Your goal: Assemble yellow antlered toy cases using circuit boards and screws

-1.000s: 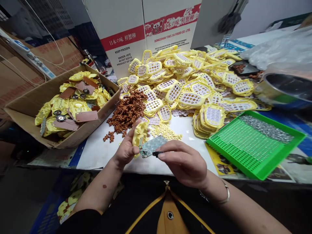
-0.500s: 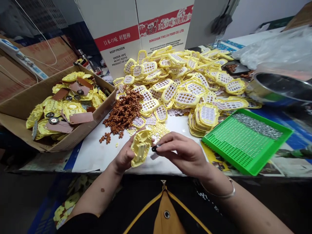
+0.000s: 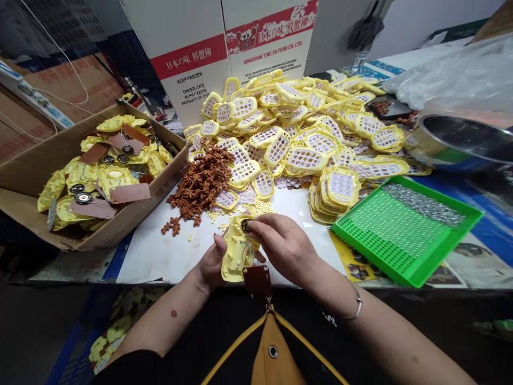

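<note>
White-covered worktop (image 3: 140,248), yellow covers (image 3: 306,160) heaped at back. My left hand (image 3: 211,263) holds yellow shell (image 3: 233,255), interior showing, above near edge; my right hand (image 3: 288,248) pinches black disc (image 3: 245,226) at shell's far end, whether seated I cannot tell. Brown board (image 3: 257,281) hangs outside shell, not yet fitted.

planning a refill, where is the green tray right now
In the head view, the green tray is on the right side, to the right of the right hand and just beside the stack of yellow frames.
</note>
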### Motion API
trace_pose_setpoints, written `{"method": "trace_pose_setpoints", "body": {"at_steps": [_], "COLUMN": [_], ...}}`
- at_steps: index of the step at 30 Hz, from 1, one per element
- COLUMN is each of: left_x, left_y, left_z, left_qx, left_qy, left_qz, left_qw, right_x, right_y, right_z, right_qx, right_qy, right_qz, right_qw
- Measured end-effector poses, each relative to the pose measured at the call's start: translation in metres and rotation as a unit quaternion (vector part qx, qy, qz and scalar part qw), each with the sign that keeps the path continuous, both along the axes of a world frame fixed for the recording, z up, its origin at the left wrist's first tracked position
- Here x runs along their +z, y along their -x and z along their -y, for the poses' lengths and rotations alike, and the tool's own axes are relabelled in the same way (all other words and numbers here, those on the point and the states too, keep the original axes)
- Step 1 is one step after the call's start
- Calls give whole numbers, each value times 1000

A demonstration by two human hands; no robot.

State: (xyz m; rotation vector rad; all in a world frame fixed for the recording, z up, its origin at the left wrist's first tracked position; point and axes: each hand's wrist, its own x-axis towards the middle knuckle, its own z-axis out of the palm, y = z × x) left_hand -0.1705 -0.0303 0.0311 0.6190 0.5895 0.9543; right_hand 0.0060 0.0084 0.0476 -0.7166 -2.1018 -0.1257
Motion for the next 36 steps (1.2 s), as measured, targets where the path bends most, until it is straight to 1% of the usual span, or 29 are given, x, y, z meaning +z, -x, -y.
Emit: {"method": "trace_pose_setpoints", "body": {"at_steps": [2, 4, 6, 8, 10, 11, 13, 16, 18, 20, 22, 24, 26, 28, 31, 33, 36], "left_x": [-4, -5, -5, -2, 0, 0, 1, 1, 1, 1, 1, 1, 0, -2, -2, -1, 0], "left_y": [-1, -3, -5, -8, -10, -11, -11, -10, -8, -7, -7, -9, -11, -13, -14, -15, -15], "left_z": [0, 1, 1, 1, 1, 0, 0, 0, -1, -1, -2, -2, -2, -2, -3, -3, -4], "left_qx": [13, 20, 16, 10, 9, 13, 21, 23, 19, 14, 22, 40, 43, 34, 47, 56, 45], "left_qy": [6, 9, 12, 9, 0, -8, -29, -61, -71, -73, -74, -69, -52, -34, -31, -38, -47], "left_qz": [-14, -21, -18, -9, -8, -9, -15, -41, -69, -93, -100, -85, -56, -34, -35, -45, -47], "left_qw": [1000, 1000, 1000, 1000, 1000, 1000, 999, 997, 995, 993, 992, 993, 996, 998, 998, 997, 997], "right_x": [0, -2, -5, -8, -12, -13, -12, -3, 4, 9, 7, 1, -8, -15, -17, -13, -5], "right_y": [0, -1, 0, 1, 3, 4, 4, 3, 2, 3, 5, 8, 9, 10, 9, 8, 6], "right_z": [-1, -1, -1, -2, -2, -1, 1, 9, 15, 18, 16, 10, 4, 0, 1, 3, 6], "right_qx": [-18, -23, -6, 11, 11, 5, -16, -55, -86, -105, -96, -64, -39, -33, -48, -55, -63], "right_qy": [-1, -11, 6, 54, 88, 87, 54, -1, -17, -19, -6, 38, 86, 86, 31, 31, 48], "right_qz": [21, 37, -5, -86, -129, -127, -98, -18, 45, 83, 71, 7, -65, -98, -81, -54, -7], "right_qw": [1000, 999, 1000, 995, 988, 988, 994, 998, 995, 991, 993, 997, 993, 991, 995, 997, 997]}}
